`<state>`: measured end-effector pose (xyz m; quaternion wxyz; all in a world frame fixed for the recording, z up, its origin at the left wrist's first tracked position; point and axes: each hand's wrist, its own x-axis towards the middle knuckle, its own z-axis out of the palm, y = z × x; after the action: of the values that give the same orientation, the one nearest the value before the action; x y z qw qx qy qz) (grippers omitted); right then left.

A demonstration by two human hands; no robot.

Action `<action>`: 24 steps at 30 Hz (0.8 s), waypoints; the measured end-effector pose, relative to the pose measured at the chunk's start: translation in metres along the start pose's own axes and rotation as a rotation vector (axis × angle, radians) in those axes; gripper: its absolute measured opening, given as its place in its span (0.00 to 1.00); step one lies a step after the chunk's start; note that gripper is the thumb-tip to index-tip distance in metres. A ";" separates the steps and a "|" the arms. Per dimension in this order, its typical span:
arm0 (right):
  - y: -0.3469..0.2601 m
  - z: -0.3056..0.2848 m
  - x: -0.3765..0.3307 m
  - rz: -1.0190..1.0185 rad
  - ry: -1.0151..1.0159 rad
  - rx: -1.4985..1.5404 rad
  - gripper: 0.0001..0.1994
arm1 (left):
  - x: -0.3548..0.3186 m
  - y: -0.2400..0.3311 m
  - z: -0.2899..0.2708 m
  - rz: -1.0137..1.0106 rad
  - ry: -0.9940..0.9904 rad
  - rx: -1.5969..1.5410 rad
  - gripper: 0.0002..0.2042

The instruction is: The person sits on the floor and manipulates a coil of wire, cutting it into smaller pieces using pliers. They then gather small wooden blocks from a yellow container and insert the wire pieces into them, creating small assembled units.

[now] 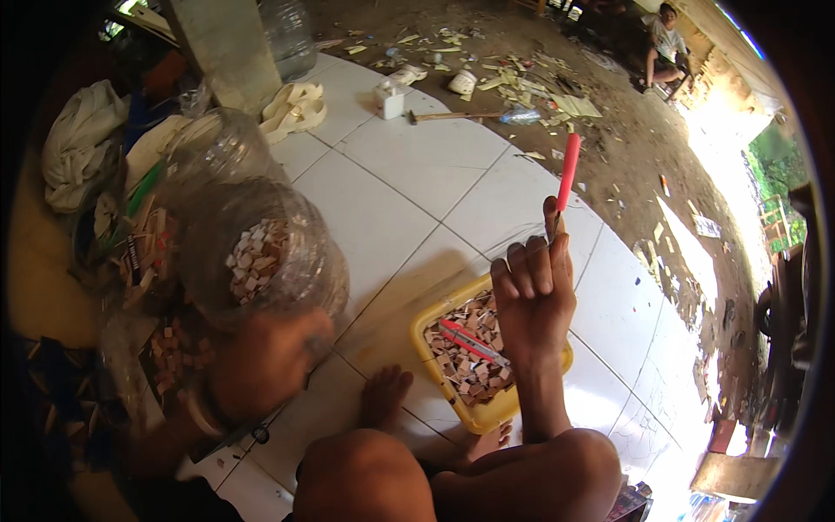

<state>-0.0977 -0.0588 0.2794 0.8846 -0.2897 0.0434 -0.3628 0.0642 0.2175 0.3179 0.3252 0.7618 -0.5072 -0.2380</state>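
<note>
My right hand (535, 296) is raised over a yellow tray (424, 326), its fingers closed on a slim tool with a red handle (569, 170). The handle points up, and a short metallic part shows at the fingers; the tool's exact kind is unclear. Small wooden squares (470, 370) fill the tray, and a red utility knife (470, 341) lies on them. Motion blurs my left hand (270, 361), so its fingers cannot be made out. It is nearest to a big clear plastic container (317, 230) with pale wooden squares (257, 261) inside.
Reddish wooden bits (178, 352) lie beside my left forearm. White floor tiles (383, 191) run to a dirt floor strewn with scraps. A hammer (452, 116), a white tub (390, 102) and cream sandals (294, 109) lie farther off. Another person (665, 48) sits at the far right.
</note>
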 end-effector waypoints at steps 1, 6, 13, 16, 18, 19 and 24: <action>-0.002 -0.001 0.002 -0.022 0.059 0.025 0.21 | -0.003 0.002 0.031 0.008 -0.032 -0.069 0.08; -0.008 -0.042 0.006 -0.157 0.451 -0.223 0.14 | 0.013 -0.012 0.118 -0.120 0.035 -0.109 0.09; -0.051 -0.139 0.019 -0.105 0.468 -0.356 0.18 | 0.012 -0.023 0.129 -0.156 0.006 -0.200 0.12; -0.092 -0.137 0.051 -0.316 0.404 -0.316 0.20 | -0.007 -0.045 0.131 -0.204 0.004 -0.184 0.09; -0.098 -0.108 0.071 -0.368 0.365 -0.535 0.21 | -0.030 -0.058 0.134 -0.248 0.021 -0.192 0.07; -0.094 -0.086 0.079 -0.372 0.364 -0.686 0.21 | -0.039 -0.063 0.136 -0.287 0.035 -0.289 0.08; 0.003 0.059 0.119 -0.035 -0.384 -1.031 0.17 | -0.068 -0.076 0.147 -0.465 0.002 -0.685 0.11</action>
<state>0.0087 -0.1082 0.3423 0.6139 -0.7473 0.0483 -0.2499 -0.0162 0.2644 0.1653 0.4982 0.7039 -0.2128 -0.4595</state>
